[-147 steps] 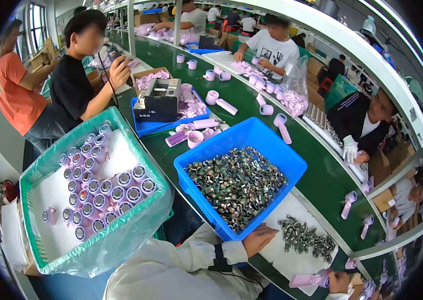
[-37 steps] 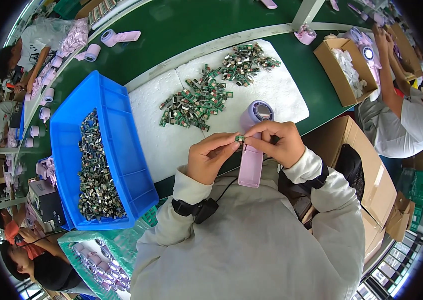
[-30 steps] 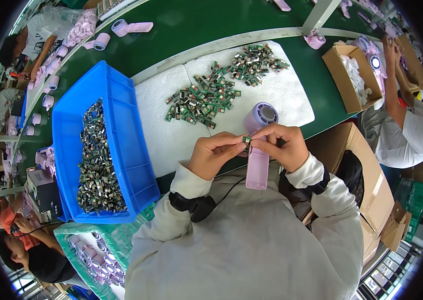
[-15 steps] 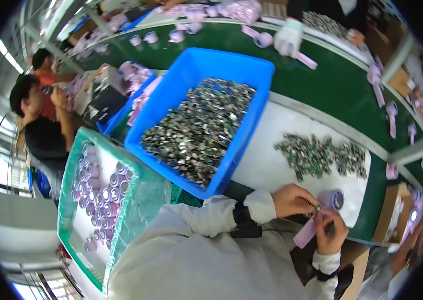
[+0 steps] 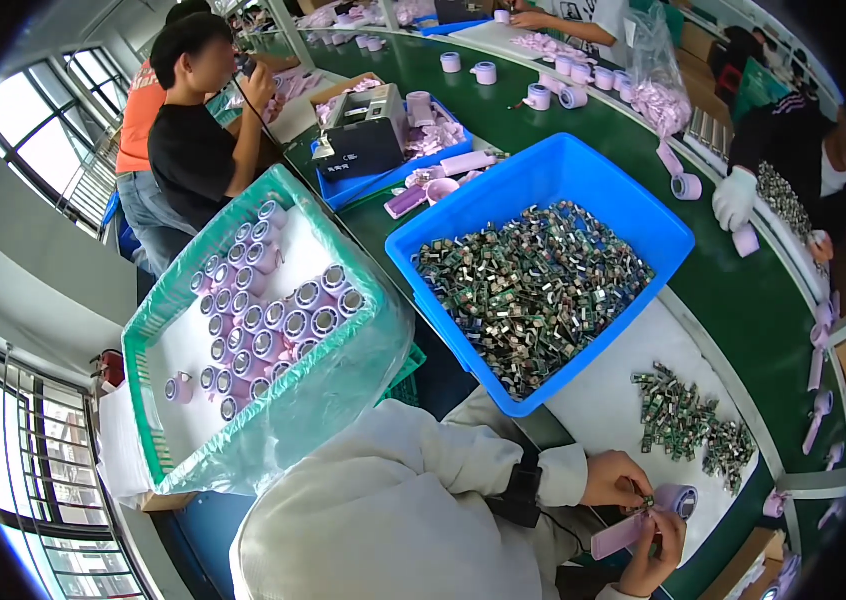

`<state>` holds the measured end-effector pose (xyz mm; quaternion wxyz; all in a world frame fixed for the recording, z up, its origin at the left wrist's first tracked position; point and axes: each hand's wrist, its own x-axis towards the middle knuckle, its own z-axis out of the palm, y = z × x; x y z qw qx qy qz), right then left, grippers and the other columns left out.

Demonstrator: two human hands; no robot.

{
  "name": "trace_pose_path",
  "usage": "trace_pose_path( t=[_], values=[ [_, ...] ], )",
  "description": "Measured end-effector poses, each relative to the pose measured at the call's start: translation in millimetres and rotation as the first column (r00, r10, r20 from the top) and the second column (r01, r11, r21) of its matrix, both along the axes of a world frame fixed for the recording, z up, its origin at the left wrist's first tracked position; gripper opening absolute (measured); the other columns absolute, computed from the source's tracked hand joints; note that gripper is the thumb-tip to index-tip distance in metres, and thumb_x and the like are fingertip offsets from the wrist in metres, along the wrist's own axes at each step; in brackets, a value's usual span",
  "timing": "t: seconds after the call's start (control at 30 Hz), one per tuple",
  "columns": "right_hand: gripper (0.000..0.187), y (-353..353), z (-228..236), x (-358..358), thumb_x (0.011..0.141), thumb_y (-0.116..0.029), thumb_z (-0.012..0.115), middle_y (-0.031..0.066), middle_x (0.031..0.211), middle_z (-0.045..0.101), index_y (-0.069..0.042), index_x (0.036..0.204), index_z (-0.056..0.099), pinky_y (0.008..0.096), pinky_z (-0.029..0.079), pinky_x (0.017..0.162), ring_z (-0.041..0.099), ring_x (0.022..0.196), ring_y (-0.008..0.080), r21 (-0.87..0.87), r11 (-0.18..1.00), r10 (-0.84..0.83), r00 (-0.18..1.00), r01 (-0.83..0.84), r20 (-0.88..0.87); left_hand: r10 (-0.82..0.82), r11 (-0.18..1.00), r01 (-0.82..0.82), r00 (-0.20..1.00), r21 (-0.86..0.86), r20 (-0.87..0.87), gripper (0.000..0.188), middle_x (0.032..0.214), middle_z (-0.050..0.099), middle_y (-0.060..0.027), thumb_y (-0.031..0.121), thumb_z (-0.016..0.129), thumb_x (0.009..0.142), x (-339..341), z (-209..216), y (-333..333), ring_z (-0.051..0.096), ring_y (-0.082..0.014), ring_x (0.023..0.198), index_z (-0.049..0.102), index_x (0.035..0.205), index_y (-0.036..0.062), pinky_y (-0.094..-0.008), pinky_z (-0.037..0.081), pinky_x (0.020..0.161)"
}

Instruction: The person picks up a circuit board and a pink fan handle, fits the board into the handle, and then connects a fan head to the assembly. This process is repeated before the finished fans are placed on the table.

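At the lower right, my left hand (image 5: pixel 617 479) has its fingertips pinched on a small green circuit board (image 5: pixel 648 502). My right hand (image 5: pixel 655 556) is closed around a lilac handheld device body, gripping it where its flat handle (image 5: pixel 617 538) meets the round head. That drum-shaped head (image 5: pixel 681 500), with a grey end, lies just beyond my fingertips over the white work surface. The board sits against the body between both hands; its exact seating is too small to tell. A pile of loose circuit boards (image 5: pixel 688 420) lies on the white surface beyond.
A blue bin (image 5: pixel 543 392) full of small boards stands ahead. To its left, a green lined crate (image 5: pixel 343 440) holds several lilac round parts. The green conveyor (image 5: pixel 643 235) curves behind with more lilac bodies. Co-workers sit across and at left; a white-gloved hand (image 5: pixel 735 200) touches a part.
The view has swung left, so the bin, crate and hands appear shifted and more of the left side shows. Both hands keep hold of the same board and lilac body.
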<state>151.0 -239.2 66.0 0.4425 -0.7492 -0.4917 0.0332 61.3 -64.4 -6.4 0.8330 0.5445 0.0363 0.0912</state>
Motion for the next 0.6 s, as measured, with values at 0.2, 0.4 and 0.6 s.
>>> trace_pose_path(
  t=[0.2, 0.4, 0.6],
  values=[
    [0.013, -2.4, -15.7, -1.0, 0.094, -0.010, 0.070, 0.0115, 0.097, 0.074, -0.001, 0.100, 0.075, 0.0232, 0.043, 0.052, 0.060, 0.062, 0.0132, 0.066, 0.987, -0.149, 0.987, 0.146, 0.053, 0.004, 0.996, -0.002, 1.000, 0.085, -0.019, 0.023, 0.089, 0.074, -0.0141, 0.005, 0.068, 0.090, -1.2, 6.3, 1.2, 0.072, -0.0154, 0.078, 0.068, 0.108, -0.0079, -0.0284, 0.057, 0.070],
    [0.011, 9.9, -5.6, -11.6, 0.090, -0.006, 0.070, 0.0095, 0.090, 0.071, 0.000, 0.099, 0.073, 0.0246, 0.042, 0.053, 0.057, 0.062, 0.0138, 0.015, 0.986, -0.166, 0.986, 0.167, -0.012, -0.022, 0.998, 0.025, 0.998, 0.053, -0.051, 0.023, 0.088, 0.074, -0.0135, 0.005, 0.068, 0.089, 1.8, 6.9, -0.3, 0.072, -0.0154, 0.077, 0.068, 0.108, -0.0075, -0.0280, 0.057, 0.070],
    [0.018, 0.7, -8.1, -10.6, 0.084, 0.004, 0.068, 0.0055, 0.093, 0.067, -0.001, 0.102, 0.069, 0.0253, 0.044, 0.058, 0.059, 0.070, 0.0121, -0.103, 0.984, -0.154, 0.984, 0.146, -0.084, -0.020, 0.999, 0.022, 0.999, 0.046, -0.034, 0.023, 0.091, 0.074, -0.0139, 0.006, 0.068, 0.089, 6.6, 7.6, 5.5, 0.073, -0.0161, 0.079, 0.069, 0.109, -0.0064, -0.0282, 0.057, 0.071]
  ],
)
